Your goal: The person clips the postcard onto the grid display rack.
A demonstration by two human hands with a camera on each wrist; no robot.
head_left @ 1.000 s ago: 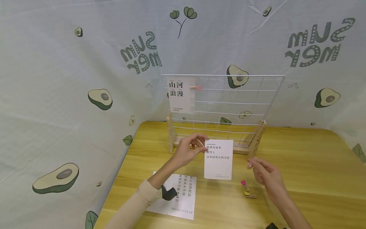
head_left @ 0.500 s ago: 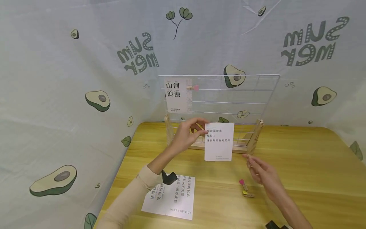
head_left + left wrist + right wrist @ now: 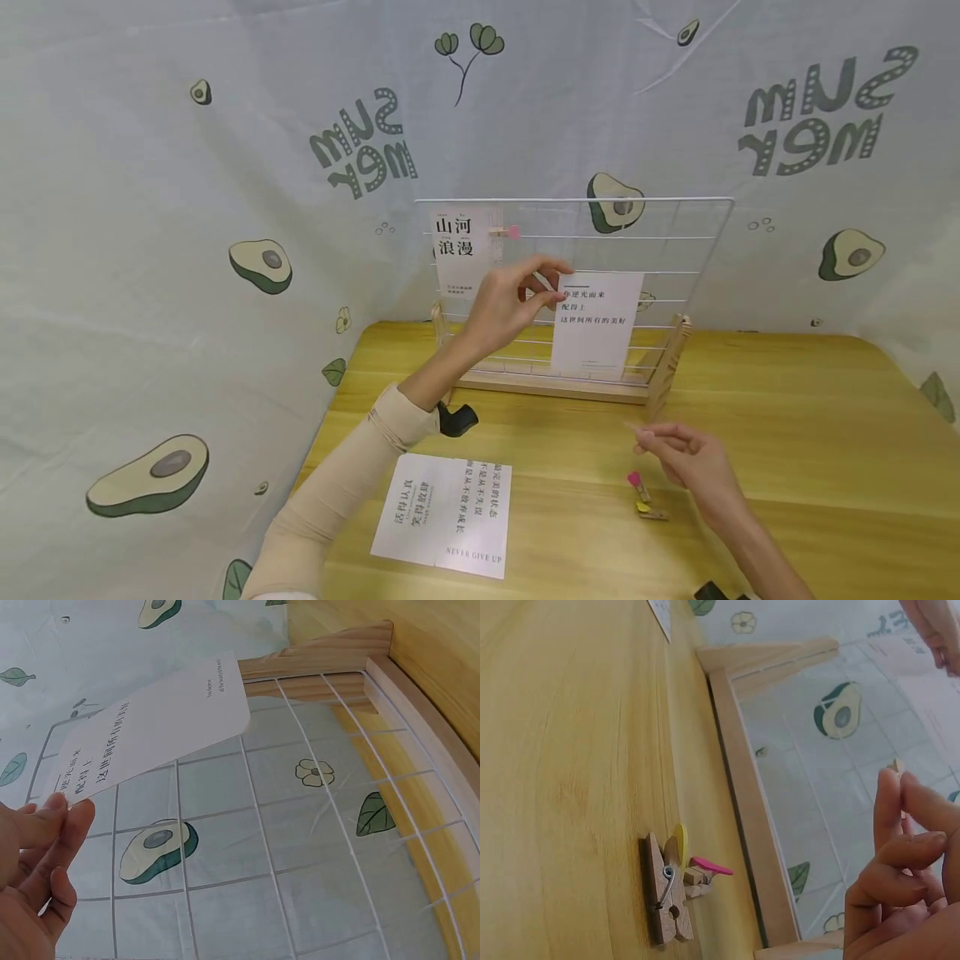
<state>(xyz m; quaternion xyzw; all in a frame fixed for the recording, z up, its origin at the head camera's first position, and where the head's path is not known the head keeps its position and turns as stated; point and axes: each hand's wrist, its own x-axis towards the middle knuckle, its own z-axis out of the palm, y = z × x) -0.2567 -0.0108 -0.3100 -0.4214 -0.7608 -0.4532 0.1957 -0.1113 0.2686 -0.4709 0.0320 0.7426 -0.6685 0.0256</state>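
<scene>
My left hand (image 3: 510,304) pinches the upper left corner of a white card (image 3: 596,333) with printed text between thumb and fingers. The card hangs upright in front of the right part of a white wire grid rack (image 3: 540,200); whether it touches the wires I cannot tell. Low over the table, my right hand (image 3: 693,467) pinches a small clothespin, whose wooden tip (image 3: 898,763) pokes out past the fingertips in the right wrist view; the fingers hide the rest. Beside that hand lie two clothespins, one with a pink heart (image 3: 635,479), the other with a yellow piece (image 3: 681,844).
Another printed card (image 3: 457,267) hangs at the rack's upper left under a clothespin with a pink heart (image 3: 513,232). Printed white cards (image 3: 472,521) lie on the table at front left. Wooden feet (image 3: 667,367) hold the rack; a patterned cloth (image 3: 150,250) hangs behind.
My left hand has raised the card from above the table up to the rack and shifted it right. My right hand has moved slightly left, still pinching the clothespin.
</scene>
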